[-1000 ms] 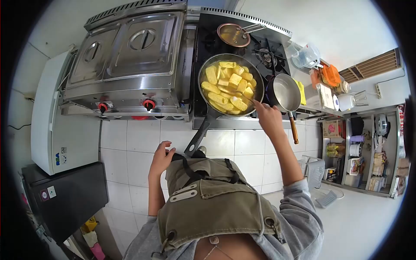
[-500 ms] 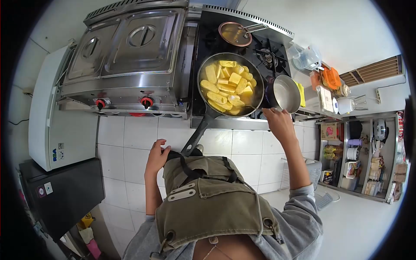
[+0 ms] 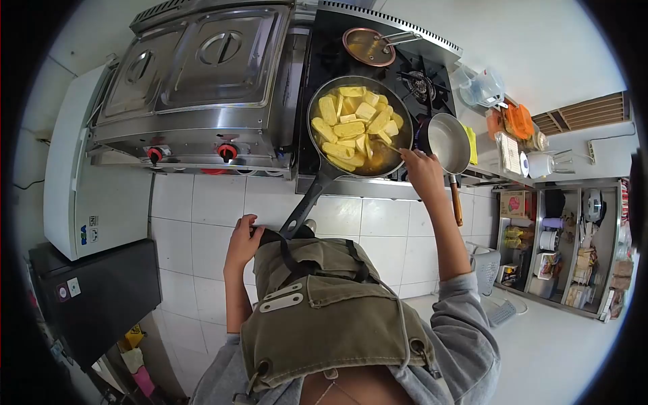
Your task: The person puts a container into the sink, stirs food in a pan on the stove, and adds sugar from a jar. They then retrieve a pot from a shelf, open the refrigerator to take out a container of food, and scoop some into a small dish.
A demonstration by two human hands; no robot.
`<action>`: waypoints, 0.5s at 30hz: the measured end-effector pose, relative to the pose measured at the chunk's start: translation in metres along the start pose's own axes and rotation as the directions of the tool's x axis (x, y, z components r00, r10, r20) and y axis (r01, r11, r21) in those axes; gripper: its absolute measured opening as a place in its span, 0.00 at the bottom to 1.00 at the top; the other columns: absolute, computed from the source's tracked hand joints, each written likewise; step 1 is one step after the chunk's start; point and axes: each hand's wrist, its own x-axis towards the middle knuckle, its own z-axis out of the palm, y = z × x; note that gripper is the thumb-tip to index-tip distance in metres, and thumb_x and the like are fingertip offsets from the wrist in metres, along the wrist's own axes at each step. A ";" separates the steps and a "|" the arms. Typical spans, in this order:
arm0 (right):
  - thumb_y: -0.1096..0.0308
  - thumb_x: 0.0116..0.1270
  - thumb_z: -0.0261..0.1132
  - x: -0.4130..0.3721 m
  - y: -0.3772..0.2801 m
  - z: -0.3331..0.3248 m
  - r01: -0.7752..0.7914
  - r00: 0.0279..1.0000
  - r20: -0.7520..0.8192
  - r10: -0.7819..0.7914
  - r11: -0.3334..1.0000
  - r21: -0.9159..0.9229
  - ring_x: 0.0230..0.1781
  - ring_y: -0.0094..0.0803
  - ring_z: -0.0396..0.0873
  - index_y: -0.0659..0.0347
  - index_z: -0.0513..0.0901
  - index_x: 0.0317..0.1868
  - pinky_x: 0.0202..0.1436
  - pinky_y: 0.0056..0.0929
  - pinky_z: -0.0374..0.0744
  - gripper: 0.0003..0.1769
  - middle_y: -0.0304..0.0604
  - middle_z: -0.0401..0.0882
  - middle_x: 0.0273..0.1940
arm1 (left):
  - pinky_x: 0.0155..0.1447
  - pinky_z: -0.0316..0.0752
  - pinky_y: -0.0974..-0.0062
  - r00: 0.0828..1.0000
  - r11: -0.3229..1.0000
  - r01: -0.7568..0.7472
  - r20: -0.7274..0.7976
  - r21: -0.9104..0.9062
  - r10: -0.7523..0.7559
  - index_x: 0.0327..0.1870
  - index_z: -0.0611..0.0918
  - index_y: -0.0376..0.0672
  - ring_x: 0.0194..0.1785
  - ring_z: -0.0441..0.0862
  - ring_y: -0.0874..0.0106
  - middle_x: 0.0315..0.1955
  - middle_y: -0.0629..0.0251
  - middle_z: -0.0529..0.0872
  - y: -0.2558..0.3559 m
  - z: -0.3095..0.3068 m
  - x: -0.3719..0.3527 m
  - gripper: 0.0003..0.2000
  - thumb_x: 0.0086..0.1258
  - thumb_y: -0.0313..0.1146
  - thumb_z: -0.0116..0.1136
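My right hand (image 3: 424, 170) is closed around the end of a thin utensil (image 3: 391, 146), whose far end dips among the food; its kind is hidden. It works at the right rim of a large dark frying pan (image 3: 312, 121). Thick yellow pieces, which look like plantain or cassava (image 3: 348, 129), lie crowded in the pan in golden liquid. Brownish liquid shows bare at the lower right. The pan's long black handle (image 3: 305, 206) points toward my body. My left hand (image 3: 241, 241) hangs beside the olive apron (image 3: 324, 324), left of the handle, fingers apart and holding nothing visible.
A smaller saucepan (image 3: 450, 143) with a wooden handle stands right of the frying pan. Behind it is a lidded copper-coloured pot (image 3: 368, 46) on the black stove (image 3: 324, 61). A steel food warmer (image 3: 216, 61) adjoins at left. Shelves (image 3: 560, 243) stand far right.
My right hand has moved slightly left, toward the frying pan. Pieces at the lower right have shifted, baring more liquid. The saucepan's wooden handle now shows. My left hand stays put.
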 end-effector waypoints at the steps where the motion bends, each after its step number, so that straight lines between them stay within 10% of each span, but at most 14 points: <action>1: 0.69 0.62 0.58 -0.004 0.000 -0.008 -0.002 1.000 0.022 0.003 1.000 -0.009 0.28 0.35 0.79 0.57 0.80 0.39 0.33 0.33 0.71 0.06 0.41 0.81 0.30 | 0.49 0.74 0.66 1.000 1.000 0.002 -0.001 -0.002 -0.002 0.51 0.73 0.38 0.44 0.79 0.58 0.47 0.50 0.78 -0.002 0.000 0.000 0.18 0.63 0.37 0.57; 15: 0.67 0.65 0.58 -0.014 -0.010 -0.056 -0.035 0.997 0.072 0.031 0.998 0.058 0.27 0.37 0.78 0.56 0.81 0.39 0.35 0.34 0.72 0.07 0.39 0.80 0.28 | 0.47 0.73 0.65 0.998 0.998 -0.053 0.030 0.039 0.052 0.53 0.72 0.39 0.42 0.79 0.58 0.47 0.50 0.77 0.000 0.003 0.004 0.19 0.63 0.36 0.57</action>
